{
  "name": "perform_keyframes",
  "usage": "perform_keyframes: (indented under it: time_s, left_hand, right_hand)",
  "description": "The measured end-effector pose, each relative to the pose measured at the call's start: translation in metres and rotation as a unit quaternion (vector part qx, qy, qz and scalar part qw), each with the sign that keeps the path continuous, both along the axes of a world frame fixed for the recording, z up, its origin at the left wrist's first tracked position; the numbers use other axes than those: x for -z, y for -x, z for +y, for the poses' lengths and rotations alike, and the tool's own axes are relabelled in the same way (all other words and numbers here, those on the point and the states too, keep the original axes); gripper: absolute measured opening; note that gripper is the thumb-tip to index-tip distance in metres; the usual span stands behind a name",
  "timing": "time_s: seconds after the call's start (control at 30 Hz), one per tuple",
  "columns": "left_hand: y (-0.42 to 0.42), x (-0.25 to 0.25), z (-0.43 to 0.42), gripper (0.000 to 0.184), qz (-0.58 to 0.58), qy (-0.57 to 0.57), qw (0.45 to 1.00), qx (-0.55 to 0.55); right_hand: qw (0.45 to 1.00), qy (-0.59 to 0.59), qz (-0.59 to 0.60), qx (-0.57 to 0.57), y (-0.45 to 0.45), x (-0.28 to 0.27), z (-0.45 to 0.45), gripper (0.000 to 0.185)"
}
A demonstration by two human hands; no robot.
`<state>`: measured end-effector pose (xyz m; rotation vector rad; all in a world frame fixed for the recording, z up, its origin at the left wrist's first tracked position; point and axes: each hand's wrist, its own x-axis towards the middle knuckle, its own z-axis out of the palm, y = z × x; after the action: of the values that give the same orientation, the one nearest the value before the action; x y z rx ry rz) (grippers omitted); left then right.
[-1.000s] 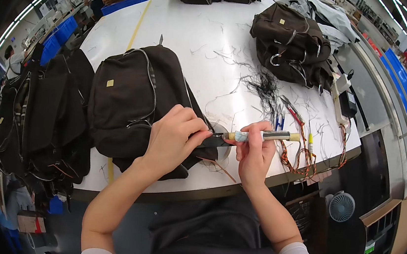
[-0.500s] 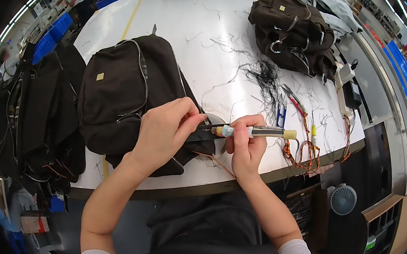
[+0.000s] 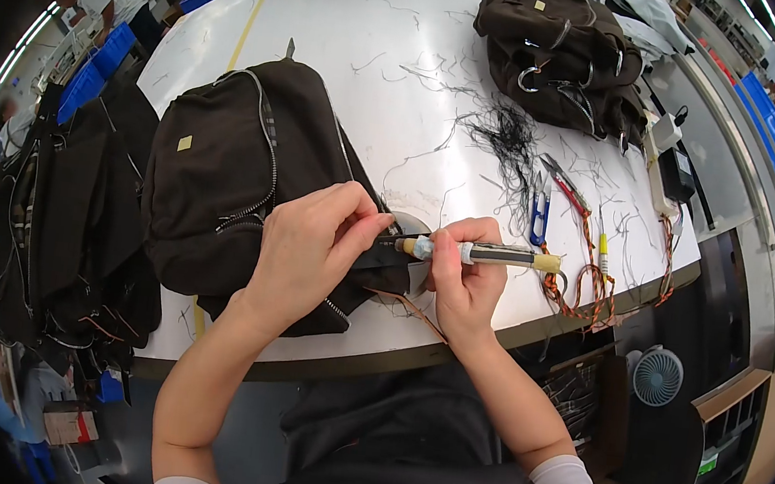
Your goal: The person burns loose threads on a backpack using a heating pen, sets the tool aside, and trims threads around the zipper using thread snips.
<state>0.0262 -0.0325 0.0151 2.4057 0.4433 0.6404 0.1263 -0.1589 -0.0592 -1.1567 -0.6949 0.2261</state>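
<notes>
A dark brown backpack [image 3: 218,144] lies on the white table, its zips and small yellow tag showing. My left hand [image 3: 316,244] is closed at its right side, thumb and fingers pinching a black strap [image 3: 381,256]. In my right hand [image 3: 468,284] is a slim tool with a tape-wrapped handle [image 3: 490,254], held level between thumb and fingers. The tool's left end meets the strap beside my left fingertips; its exact tip is too small to make out. Under the strap, near both hands, is a round pale object [image 3: 413,226], mostly covered.
Blue thread snips [image 3: 539,215], red-handled scissors [image 3: 568,185], a yellow-capped pen [image 3: 603,255] and an orange-black braided cord [image 3: 575,304] lie to the right. Behind them are a black thread pile [image 3: 507,136] and another backpack [image 3: 563,57]. More dark bags [image 3: 69,218] hang at left.
The tool in my right hand has shifted slightly left and down against the strap. My left hand keeps its pinch. At far left, a person leans lower.
</notes>
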Motion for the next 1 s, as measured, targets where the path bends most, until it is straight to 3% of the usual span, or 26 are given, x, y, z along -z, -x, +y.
perform_keyframes:
  time_s: [0.4,0.53,0.63,0.73,0.87,1.0]
  left_hand:
    - [0.001,-0.002,0.002,0.017,0.017,0.005,1.0,0.006]
    - [0.002,-0.004,0.006,0.015,0.012,0.05,0.998,0.021]
    - [0.007,-0.019,0.01,0.012,0.091,0.104,0.989,0.046]
    - [0.012,-0.023,0.015,0.014,0.091,0.029,0.986,0.135]
    - [0.012,-0.016,0.02,0.018,0.11,-0.046,0.98,0.158]
    - [0.012,-0.015,0.02,0.015,0.113,0.029,0.986,0.119]
  right_hand:
    - [1.0,0.003,-0.018,0.003,-0.001,0.0,0.001,0.01]
    - [0.998,-0.038,0.042,-0.033,-0.001,-0.002,-0.002,0.009]
    - [0.991,-0.069,0.088,-0.067,-0.005,-0.004,-0.004,0.014]
    - [0.99,-0.059,0.12,-0.031,-0.004,-0.008,-0.001,0.021]
    - [0.992,-0.056,0.108,-0.037,-0.003,-0.008,-0.002,0.021]
    - [0.997,-0.028,0.052,-0.049,-0.001,-0.007,-0.004,0.02]
